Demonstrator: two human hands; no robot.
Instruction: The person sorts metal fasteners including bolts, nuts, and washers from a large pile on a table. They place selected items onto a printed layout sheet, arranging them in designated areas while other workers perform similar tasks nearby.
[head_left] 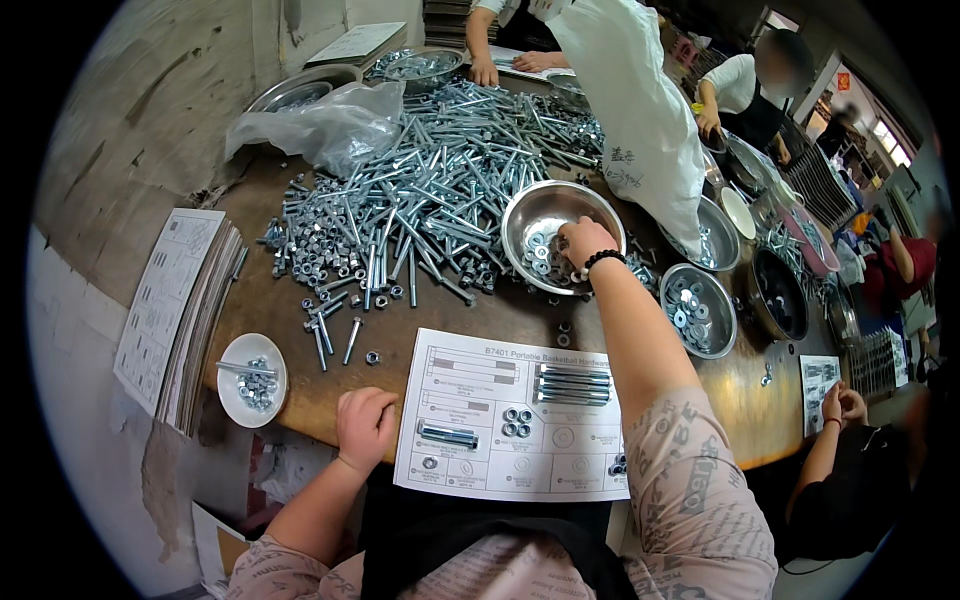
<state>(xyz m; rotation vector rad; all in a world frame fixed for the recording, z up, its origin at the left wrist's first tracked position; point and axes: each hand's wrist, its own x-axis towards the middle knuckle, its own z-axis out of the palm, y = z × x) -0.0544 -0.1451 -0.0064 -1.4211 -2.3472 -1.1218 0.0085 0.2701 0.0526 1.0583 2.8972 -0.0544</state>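
Observation:
My right hand (pixel 588 243) reaches into a steel bowl (pixel 512 215) of flat washers (pixel 540 256). Its fingers are curled down against the washers; what is between the fingertips is hidden. A dark bead bracelet circles that wrist. At the table's front edge my left hand (pixel 366 425) rests closed, left of a printed sheet (pixel 470 480), and its palm is hidden. On the sheet lie a row of long bolts (pixel 572 384), several nuts (pixel 517 423) in a cluster and a short stack of metal tubes or bolts (pixel 448 434). More small dark nuts (pixel 619 466) sit partly behind my right sleeve.
A large heap of bolts (pixel 430 180) and loose nuts (pixel 320 240) covers the table's middle. A white dish (pixel 228 390) stands left; stacked sheets (pixel 170 310) lean beyond it. Right are a washer bowl (pixel 727 335), a dark bowl (pixel 778 300) and a white sack (pixel 650 120). Co-workers sit around.

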